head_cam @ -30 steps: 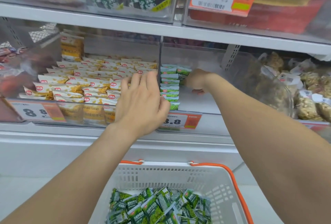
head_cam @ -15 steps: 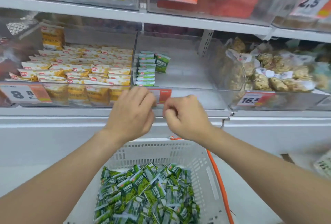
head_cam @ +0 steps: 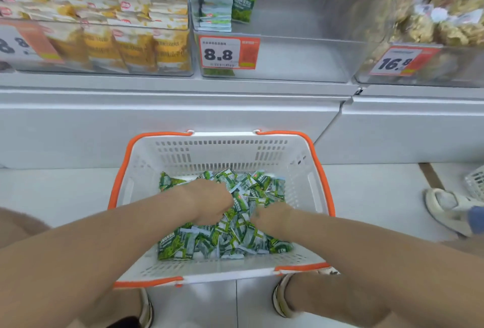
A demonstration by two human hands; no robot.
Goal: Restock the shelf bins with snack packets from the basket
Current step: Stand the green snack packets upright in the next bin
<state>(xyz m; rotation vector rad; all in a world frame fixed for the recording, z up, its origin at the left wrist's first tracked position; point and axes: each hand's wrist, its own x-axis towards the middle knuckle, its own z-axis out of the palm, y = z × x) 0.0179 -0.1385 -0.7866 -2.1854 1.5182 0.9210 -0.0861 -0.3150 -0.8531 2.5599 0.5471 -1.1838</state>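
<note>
Both hands reach down inside the white basket, into the heap of green snack packets. The left hand and the right hand are blurred with the fingers hidden among the packets, so I cannot tell their grip. Beyond the basket, the shelf bin holds a few such packets.

Price tags on the shelf bins — middle tag 8.8, right tag 16.8, left tag a blurred 8.8.

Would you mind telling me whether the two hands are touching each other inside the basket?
Apart: the head view shows green packets between the left hand and the right hand.
</note>
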